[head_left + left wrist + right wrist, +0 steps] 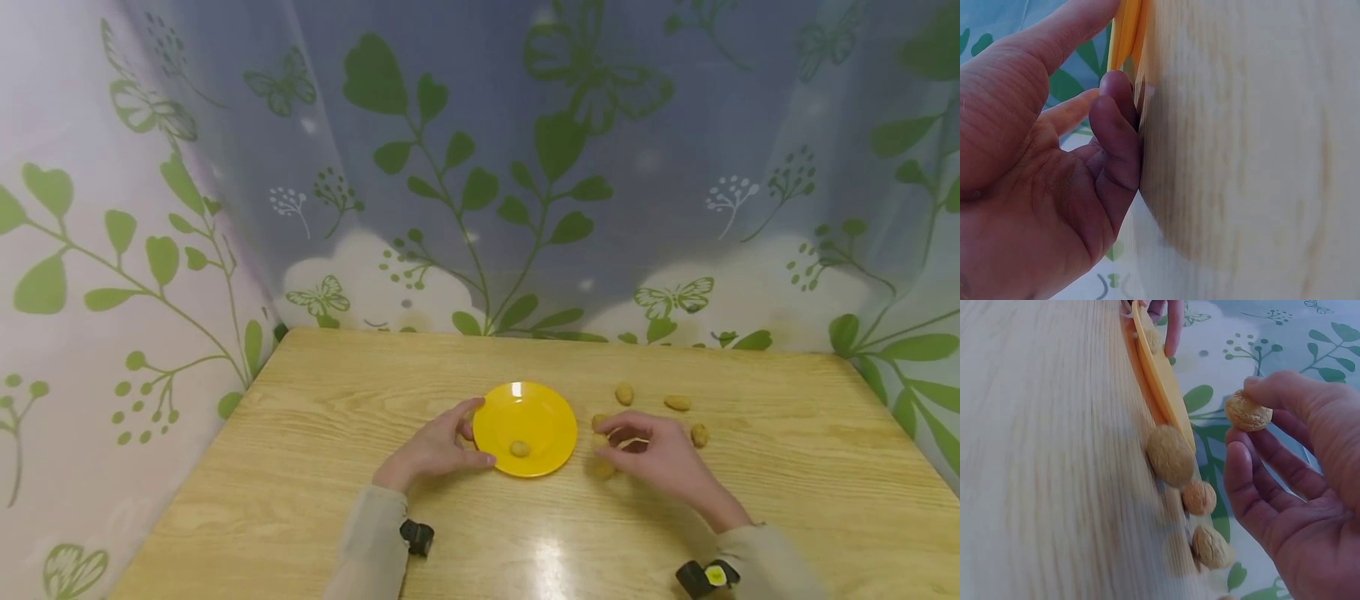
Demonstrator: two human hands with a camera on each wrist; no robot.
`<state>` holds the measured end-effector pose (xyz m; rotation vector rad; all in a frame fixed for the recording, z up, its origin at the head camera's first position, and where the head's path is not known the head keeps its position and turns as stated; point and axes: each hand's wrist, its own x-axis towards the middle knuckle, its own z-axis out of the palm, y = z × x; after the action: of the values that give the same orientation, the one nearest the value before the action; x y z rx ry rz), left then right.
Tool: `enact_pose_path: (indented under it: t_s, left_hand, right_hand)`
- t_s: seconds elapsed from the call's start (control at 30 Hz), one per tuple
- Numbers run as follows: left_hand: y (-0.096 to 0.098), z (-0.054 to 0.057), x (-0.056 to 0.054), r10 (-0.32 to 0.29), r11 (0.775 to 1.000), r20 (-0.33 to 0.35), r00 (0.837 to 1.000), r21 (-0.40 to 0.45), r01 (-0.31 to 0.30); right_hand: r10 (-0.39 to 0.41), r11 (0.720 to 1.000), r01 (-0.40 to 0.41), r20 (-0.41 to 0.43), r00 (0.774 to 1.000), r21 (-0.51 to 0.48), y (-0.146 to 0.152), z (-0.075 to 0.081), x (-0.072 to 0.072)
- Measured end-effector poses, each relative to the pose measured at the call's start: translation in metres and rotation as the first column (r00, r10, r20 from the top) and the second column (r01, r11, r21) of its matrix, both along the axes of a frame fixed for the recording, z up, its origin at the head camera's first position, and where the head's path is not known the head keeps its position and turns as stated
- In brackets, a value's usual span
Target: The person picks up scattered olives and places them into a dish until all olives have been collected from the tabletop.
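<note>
A shallow yellow plate (551,414) lies on the table, with one wrinkled tan walnut (520,448) near its front edge. My left hand (435,446) holds the plate's left rim, thumb at the front and fingers farther back. Just right of the plate, my right hand (663,458) pinches a walnut (1248,412) between thumb and fingertips. In the right wrist view, that walnut is up off the table. Below it on the wood are a larger-looking walnut (1170,456), a rounder one (1199,497) and another (1212,547).
Behind the right hand lie more walnuts: one at the back (625,393), a longer one (677,402) and one by the knuckles (699,435). The wooden table (360,375) ends at a leaf-and-butterfly curtain (480,167).
</note>
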<state>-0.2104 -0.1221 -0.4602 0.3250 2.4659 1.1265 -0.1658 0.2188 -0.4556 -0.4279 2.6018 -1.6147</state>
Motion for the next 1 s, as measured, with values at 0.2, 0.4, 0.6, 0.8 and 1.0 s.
enact_pose_path:
  t_s: [0.2,0.4,0.6,0.8,1.0]
  left_hand:
    - [0.0,-0.002,0.001,-0.002,1.0,0.003,1.0,0.005,0.002]
    - [0.0,-0.002,0.001,0.004,1.0,0.003,1.0,0.005,-0.004]
    - [0.0,-0.003,0.0,-0.006,1.0,-0.007,1.0,0.008,0.006]
    - [-0.001,-0.004,-0.001,-0.02,1.0,-0.025,0.999,-0.005,0.02]
    - [-0.001,-0.004,-0.001,-0.014,1.0,-0.019,1.0,-0.007,0.014]
  right_hand:
    - [0.007,1.0,-0.007,0.001,1.0,-0.005,-0.013,-0.002,-0.006]
    - [0.007,1.0,-0.007,0.001,1.0,0.004,-0.025,-0.003,-0.012]
    - [0.021,1.0,-0.021,-0.004,1.0,0.017,-0.035,-0.005,-0.018]
    - [0.046,0.999,-0.046,0.016,0.999,0.014,-0.044,-0.007,-0.025]
    - [0.042,0.999,-0.042,0.026,0.999,0.0,-0.056,-0.008,-0.03]
